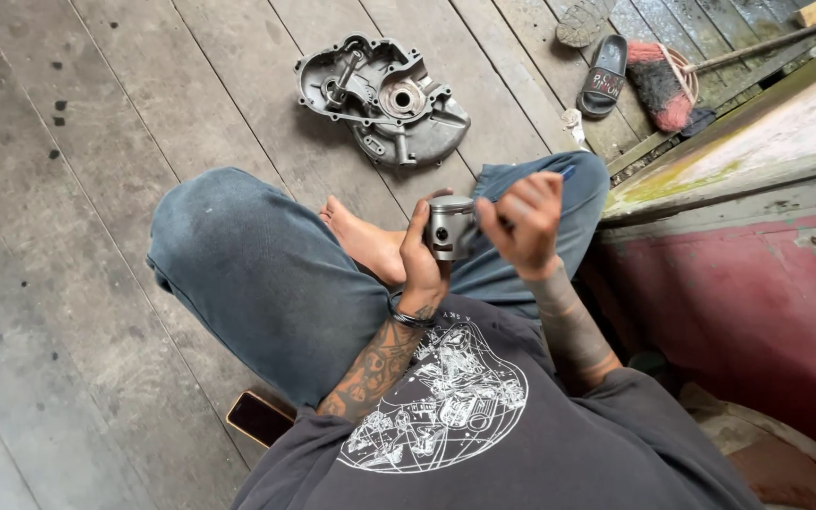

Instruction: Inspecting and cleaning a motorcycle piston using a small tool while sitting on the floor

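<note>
A: What do the 2 hands hold at the centre of the frame?

B: The left hand (420,257) wraps its fingers around a small metal piston (450,227), gripping it from below and behind. The right hand (524,222) sits just beside the piston on its right side, fingers curled tight, with a thin blue-tipped tool (567,173) poking out above the knuckles. It looks like a pen or a small pick, but the view is too small to be sure.

A: And where does the piston sit?

B: It is held up in the air over the person's crossed legs, above the bare foot (363,241), between the 2 knees in blue jeans.

A: What lies around?

B: An engine cover (380,96) of grey cast metal rests on the wooden floor (96,189) in the upper middle of the frame, well apart from the hands. A black sandal (603,77) and a broom (663,85) lie in the upper right. A dark phone (259,416) lies at the lower left, near the left elbow.
</note>
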